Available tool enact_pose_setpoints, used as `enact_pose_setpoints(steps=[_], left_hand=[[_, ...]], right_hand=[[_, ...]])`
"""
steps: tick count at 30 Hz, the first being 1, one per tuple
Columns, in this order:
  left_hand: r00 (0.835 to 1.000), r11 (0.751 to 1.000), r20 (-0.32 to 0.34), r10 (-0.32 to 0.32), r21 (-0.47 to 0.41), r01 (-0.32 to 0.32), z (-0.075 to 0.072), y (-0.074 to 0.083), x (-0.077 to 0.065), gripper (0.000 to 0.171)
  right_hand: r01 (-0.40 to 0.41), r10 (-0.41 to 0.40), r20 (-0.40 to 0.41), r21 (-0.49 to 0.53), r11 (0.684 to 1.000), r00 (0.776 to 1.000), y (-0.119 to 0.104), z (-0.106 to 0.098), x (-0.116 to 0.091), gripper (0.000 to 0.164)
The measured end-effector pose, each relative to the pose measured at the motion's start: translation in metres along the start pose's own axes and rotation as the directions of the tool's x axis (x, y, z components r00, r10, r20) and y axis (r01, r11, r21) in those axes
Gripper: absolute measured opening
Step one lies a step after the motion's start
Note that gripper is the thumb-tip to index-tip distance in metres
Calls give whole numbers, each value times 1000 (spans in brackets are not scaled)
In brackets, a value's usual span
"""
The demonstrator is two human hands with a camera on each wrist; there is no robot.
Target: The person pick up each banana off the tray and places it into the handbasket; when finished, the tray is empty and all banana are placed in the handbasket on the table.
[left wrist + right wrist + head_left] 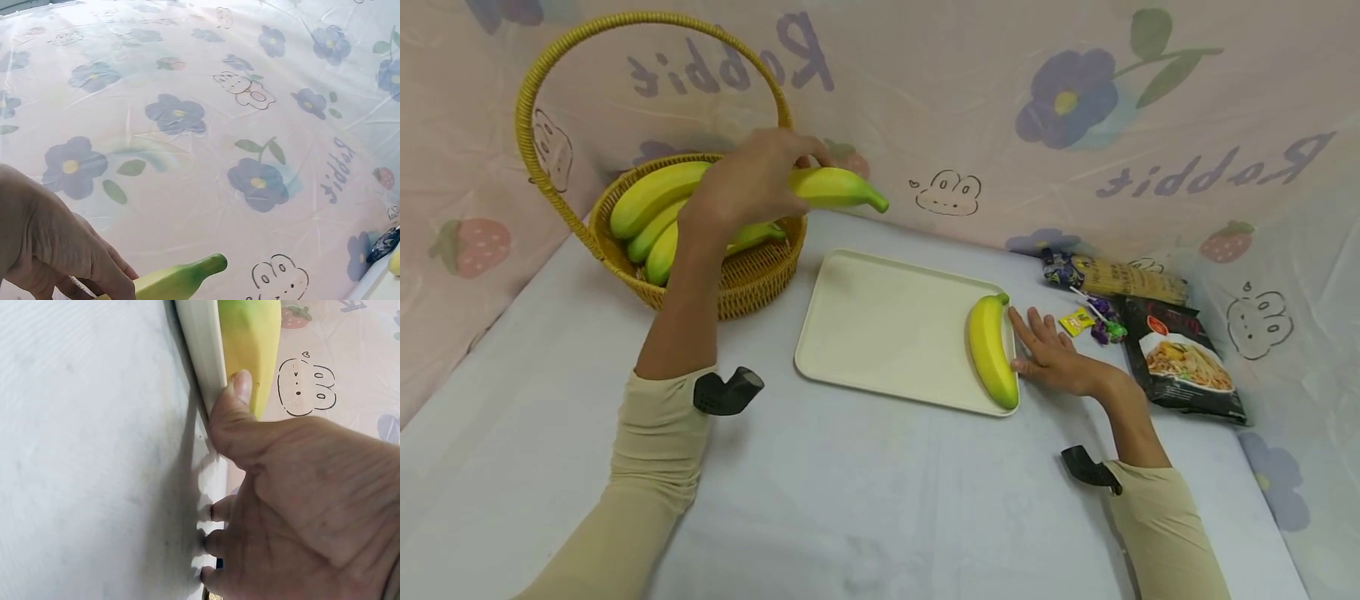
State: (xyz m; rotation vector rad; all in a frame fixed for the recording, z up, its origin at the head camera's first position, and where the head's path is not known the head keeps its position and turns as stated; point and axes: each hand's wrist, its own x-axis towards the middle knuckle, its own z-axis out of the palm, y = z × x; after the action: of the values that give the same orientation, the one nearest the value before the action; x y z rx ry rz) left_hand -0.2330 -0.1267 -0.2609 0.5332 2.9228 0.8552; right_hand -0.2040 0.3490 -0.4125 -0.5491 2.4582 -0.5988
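Note:
My left hand (752,179) grips a yellow-green banana (838,188) beside the wicker basket's (760,287) right rim, its stem pointing right; the left wrist view shows the stem end of that banana (181,279) past the fingers. Several more bananas (655,200) lie in the basket, partly hidden by my arm. A cream tray (880,325) lies on the table with one banana (991,352) along its right side. My right hand (1052,358) rests at the tray's right edge with fingers spread; in the right wrist view its thumb (240,394) is at the rim, close to the banana.
Right of the tray lie a yellow packet (1077,322), wrapped lollipops (1105,321), a long bag of noodles (1120,277) and a black food packet (1187,358). The basket's tall handle (655,17) arches above it. A printed curtain (910,100) stands behind the table.

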Motion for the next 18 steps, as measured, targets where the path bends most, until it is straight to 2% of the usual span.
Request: enact_pose_setpoints(steps=[4, 9, 18], left_hand=[[999, 999, -19, -35, -4, 35, -6, -10, -2, 57], [995, 996, -46, -91, 3, 91, -12, -26, -5, 57], [972, 974, -80, -222, 19, 225, -19, -59, -8, 57]], right_hand=[[-19, 19, 6, -14, 1000, 1000, -10, -1, -3, 91], [-12, 12, -6, 6, 1000, 1000, -10, 0, -5, 89], [-65, 67, 22, -66, 996, 998, -15, -2, -2, 90]])
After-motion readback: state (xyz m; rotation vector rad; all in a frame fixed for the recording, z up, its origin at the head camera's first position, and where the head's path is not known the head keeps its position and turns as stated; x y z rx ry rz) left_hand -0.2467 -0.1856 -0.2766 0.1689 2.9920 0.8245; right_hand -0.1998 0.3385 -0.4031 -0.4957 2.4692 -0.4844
